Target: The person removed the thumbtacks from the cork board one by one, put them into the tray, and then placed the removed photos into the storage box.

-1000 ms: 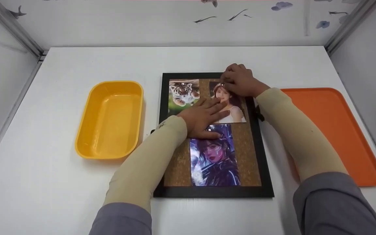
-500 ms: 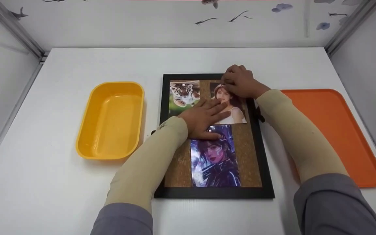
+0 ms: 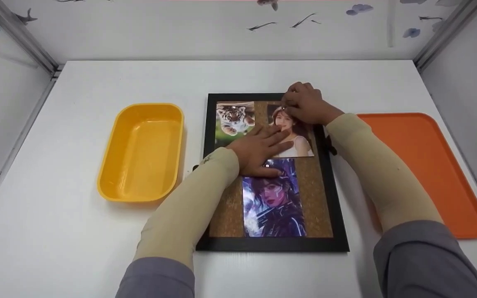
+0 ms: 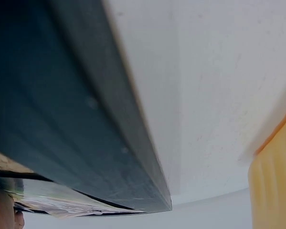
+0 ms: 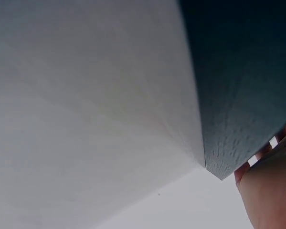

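My left hand (image 3: 259, 151) lies spread over the lower part of a portrait photo (image 3: 299, 145), its thumb on the top of a purple sci-fi portrait (image 3: 273, 211). At the portrait photo's top edge, my right hand (image 3: 306, 102) has its fingers curled, thumb and finger pinching a small shiny push pin (image 3: 283, 108). A tiger photo (image 3: 233, 118) fills the upper left, with a similar pin at its top. All three photos lie on a cork board (image 3: 316, 198) in a black frame (image 3: 271, 245). Both wrist views show mainly the dark frame edge (image 4: 104, 109), (image 5: 233, 105).
Left of the board stands a deep yellow tray (image 3: 145, 157). A flat orange tray (image 3: 412, 145) lies at the right, partly under the right forearm. Small black clips (image 3: 330, 145) stick out at the frame's sides. White walls enclose the white table (image 3: 48, 215).
The view has shifted very slightly. Both hands and the photos stay in the same places.
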Demonstrator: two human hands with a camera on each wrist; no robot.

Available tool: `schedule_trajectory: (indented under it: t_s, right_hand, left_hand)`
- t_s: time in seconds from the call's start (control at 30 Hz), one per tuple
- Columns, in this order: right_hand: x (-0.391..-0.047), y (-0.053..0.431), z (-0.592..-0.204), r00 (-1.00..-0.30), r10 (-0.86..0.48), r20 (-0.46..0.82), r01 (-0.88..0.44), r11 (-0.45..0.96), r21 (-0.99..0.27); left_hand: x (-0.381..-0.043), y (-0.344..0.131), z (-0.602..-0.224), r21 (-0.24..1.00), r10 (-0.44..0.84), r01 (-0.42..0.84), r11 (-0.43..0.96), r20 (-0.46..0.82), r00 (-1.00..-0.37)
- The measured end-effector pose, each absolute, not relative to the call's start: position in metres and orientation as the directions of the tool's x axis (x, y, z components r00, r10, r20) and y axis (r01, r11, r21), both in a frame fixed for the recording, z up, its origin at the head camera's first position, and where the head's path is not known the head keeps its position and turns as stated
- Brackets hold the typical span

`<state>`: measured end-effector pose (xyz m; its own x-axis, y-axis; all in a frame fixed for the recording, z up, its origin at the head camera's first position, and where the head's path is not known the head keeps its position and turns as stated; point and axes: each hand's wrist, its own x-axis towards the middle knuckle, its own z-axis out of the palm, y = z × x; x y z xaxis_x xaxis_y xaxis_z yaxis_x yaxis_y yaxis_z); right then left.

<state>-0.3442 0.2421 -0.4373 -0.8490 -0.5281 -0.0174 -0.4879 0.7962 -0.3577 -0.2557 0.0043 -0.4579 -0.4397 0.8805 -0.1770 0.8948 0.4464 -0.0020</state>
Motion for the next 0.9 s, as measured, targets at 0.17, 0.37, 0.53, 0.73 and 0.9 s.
schedule_trajectory:
  t_s: [0.17, 0.37, 0.53, 0.73, 0.9]
  right_hand:
    - [-0.343, 0.2408, -0.4367, -0.845, -0.534, -0.02, -0.491, 0.791, -0.365]
    - [-0.3419, 0.2406, -0.4341, -0.848, -0.529, -0.027, -0.485, 0.796, -0.363]
    - [-0.3424, 0.2412, -0.4334, -0.853, -0.522, -0.029, -0.48, 0.804, -0.352]
    - [-0.343, 0.241, -0.4349, -0.854, -0.52, -0.031, -0.475, 0.802, -0.361]
    - [-0.3425, 0.2406, -0.435, -0.852, -0.523, -0.027, -0.48, 0.8, -0.359]
  left_hand:
    - [-0.2546, 0.0034, -0.4583, -0.012, 0.881, 0.895, 0.445, -0.17, -0.441]
    - [-0.2544, 0.0042, -0.4569, -0.018, 0.877, 0.894, 0.449, -0.183, -0.444]
    - [-0.2556, 0.0055, -0.4558, -0.021, 0.875, 0.893, 0.449, -0.192, -0.444]
    - [-0.2561, 0.0052, -0.4582, -0.026, 0.877, 0.895, 0.446, -0.187, -0.442]
    - [-0.2558, 0.0048, -0.4589, -0.034, 0.877, 0.894, 0.448, -0.18, -0.446]
